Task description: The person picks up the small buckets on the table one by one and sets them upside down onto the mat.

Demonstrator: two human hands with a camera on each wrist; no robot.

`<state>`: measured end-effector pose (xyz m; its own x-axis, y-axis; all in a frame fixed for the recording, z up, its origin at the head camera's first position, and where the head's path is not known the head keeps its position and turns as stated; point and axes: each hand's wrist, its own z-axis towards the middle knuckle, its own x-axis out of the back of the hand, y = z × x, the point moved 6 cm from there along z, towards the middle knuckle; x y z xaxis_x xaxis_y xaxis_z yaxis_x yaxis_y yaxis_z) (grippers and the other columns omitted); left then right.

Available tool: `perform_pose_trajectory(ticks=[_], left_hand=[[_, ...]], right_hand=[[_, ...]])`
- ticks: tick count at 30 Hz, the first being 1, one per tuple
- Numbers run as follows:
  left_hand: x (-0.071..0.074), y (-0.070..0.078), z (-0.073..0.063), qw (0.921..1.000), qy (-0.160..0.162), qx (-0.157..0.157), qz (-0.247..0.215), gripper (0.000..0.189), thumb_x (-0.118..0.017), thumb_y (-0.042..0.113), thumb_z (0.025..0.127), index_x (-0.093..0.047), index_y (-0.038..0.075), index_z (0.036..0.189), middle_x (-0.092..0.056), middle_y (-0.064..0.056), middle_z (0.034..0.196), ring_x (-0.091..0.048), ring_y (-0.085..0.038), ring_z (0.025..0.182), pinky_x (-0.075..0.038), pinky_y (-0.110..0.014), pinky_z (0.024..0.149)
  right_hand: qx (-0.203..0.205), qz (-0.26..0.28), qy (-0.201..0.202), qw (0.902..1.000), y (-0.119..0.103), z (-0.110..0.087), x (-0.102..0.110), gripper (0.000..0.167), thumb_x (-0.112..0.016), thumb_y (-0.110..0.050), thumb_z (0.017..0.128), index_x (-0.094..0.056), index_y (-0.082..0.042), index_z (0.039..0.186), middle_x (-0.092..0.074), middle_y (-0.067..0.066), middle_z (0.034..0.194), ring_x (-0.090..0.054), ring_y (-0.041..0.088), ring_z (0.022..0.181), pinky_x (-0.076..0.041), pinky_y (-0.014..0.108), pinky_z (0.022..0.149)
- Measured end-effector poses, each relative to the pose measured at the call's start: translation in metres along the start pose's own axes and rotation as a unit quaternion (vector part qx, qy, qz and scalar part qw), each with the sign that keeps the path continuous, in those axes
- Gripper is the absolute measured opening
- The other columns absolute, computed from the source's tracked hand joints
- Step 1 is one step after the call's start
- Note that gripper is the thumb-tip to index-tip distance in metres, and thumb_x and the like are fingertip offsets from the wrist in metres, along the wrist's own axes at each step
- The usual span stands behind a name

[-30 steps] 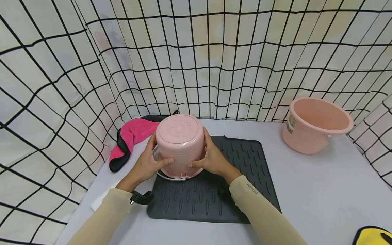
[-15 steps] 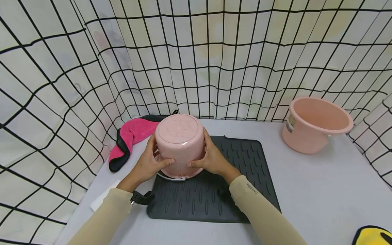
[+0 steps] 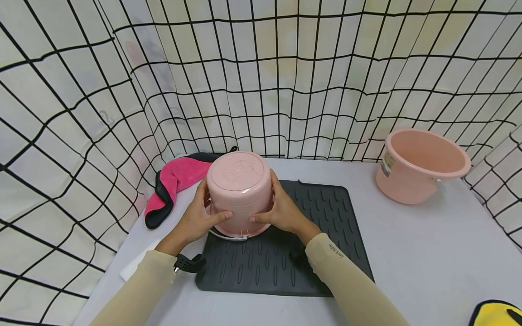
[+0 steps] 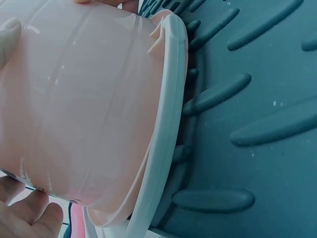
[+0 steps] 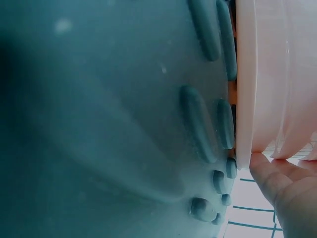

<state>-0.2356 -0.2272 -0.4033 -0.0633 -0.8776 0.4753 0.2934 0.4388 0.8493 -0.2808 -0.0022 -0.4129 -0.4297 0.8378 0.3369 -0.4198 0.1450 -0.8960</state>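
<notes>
Head camera view: an upturned pink bucket [image 3: 239,194] sits rim down, between a person's two hands, on the far left part of a dark ribbed mat [image 3: 261,267]. The left hand [image 3: 197,217] curves partly closed round one side, the right hand [image 3: 285,210] likewise round the other, both thumbs on the near wall. A pale handle [image 4: 166,119] runs along the rim, below the left hand's thumb. A black strap [image 3: 189,263] shows at the left wrist. Beyond the left hand and to its left lies a pink and black cloth [image 3: 183,174]. Well to the right of the right hand, a second bucket [image 3: 420,181] stands upright on the white worktop [image 3: 416,253]; nearer the person, a yellow item [image 3: 493,315] is partly in frame. Black netting [image 3: 277,58] rises beyond both hands.
</notes>
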Motion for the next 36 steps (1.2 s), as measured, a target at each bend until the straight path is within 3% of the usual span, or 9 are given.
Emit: perform_pose_trajectory(ticks=[9, 15, 21, 24, 31, 36], left_hand=[[0.0, 0.001, -0.001, 0.9999, -0.001, 0.005, 0.013, 0.113, -0.083, 0.027, 0.088, -0.003, 0.032, 0.167, -0.024, -0.007, 0.168, -0.025, -0.037, 0.155, -0.022, -0.074, 0.118], [-0.001, 0.003, -0.003, 0.9999, -0.002, 0.005, 0.016, 0.114, -0.082, 0.027, 0.089, 0.0, 0.031, 0.168, -0.021, -0.008, 0.17, -0.024, -0.039, 0.154, -0.023, -0.076, 0.116], [0.004, 0.001, -0.004, 0.9941, 0.029, 0.047, 0.093, 0.124, -0.082, 0.044, 0.086, 0.01, 0.026, 0.167, 0.0, -0.008, 0.175, -0.001, -0.036, 0.161, -0.011, -0.078, 0.118], [0.006, 0.003, -0.005, 0.989, 0.038, 0.069, 0.125, 0.126, -0.08, 0.05, 0.085, 0.011, 0.025, 0.167, 0.003, -0.011, 0.175, 0.001, -0.039, 0.16, -0.01, -0.079, 0.117], [0.011, 0.014, -0.01, 0.9764, 0.038, 0.079, 0.197, 0.123, -0.073, 0.059, 0.087, 0.008, 0.016, 0.168, 0.001, -0.019, 0.174, 0.011, -0.043, 0.159, 0.004, -0.077, 0.117], [0.012, 0.019, -0.011, 0.9704, 0.031, 0.082, 0.225, 0.119, -0.068, 0.063, 0.09, 0.007, 0.014, 0.168, 0.001, -0.02, 0.174, 0.01, -0.044, 0.159, 0.005, -0.078, 0.116]], right_hand=[[0.005, 0.01, -0.001, 0.9999, -0.003, 0.001, 0.0, 0.141, -0.099, -0.009, 0.069, 0.0, -0.032, 0.167, -0.033, 0.002, 0.164, -0.044, 0.029, 0.143, -0.043, 0.062, 0.112], [-0.009, -0.007, -0.003, 0.9999, 0.001, 0.001, 0.001, 0.139, -0.099, -0.015, 0.071, 0.001, -0.036, 0.167, -0.032, -0.002, 0.164, -0.042, 0.024, 0.145, -0.042, 0.057, 0.114], [-0.072, -0.053, 0.014, 0.9959, -0.001, -0.004, 0.01, 0.143, -0.096, -0.035, 0.075, 0.014, -0.03, 0.166, 0.004, 0.0, 0.175, -0.009, 0.026, 0.16, -0.019, 0.062, 0.124], [-0.096, -0.074, 0.018, 0.9924, -0.004, -0.008, 0.016, 0.141, -0.092, -0.046, 0.076, 0.014, -0.033, 0.166, 0.013, -0.003, 0.174, 0.005, 0.026, 0.161, -0.012, 0.068, 0.123], [-0.118, -0.135, 0.005, 0.9838, -0.009, -0.015, 0.024, 0.137, -0.084, -0.063, 0.076, 0.015, -0.035, 0.165, 0.018, -0.004, 0.173, 0.012, 0.027, 0.16, -0.01, 0.073, 0.12], [-0.124, -0.172, 0.003, 0.9773, -0.01, -0.022, 0.03, 0.132, -0.076, -0.07, 0.078, 0.016, -0.034, 0.166, 0.019, -0.001, 0.174, 0.014, 0.031, 0.16, -0.005, 0.076, 0.119]])
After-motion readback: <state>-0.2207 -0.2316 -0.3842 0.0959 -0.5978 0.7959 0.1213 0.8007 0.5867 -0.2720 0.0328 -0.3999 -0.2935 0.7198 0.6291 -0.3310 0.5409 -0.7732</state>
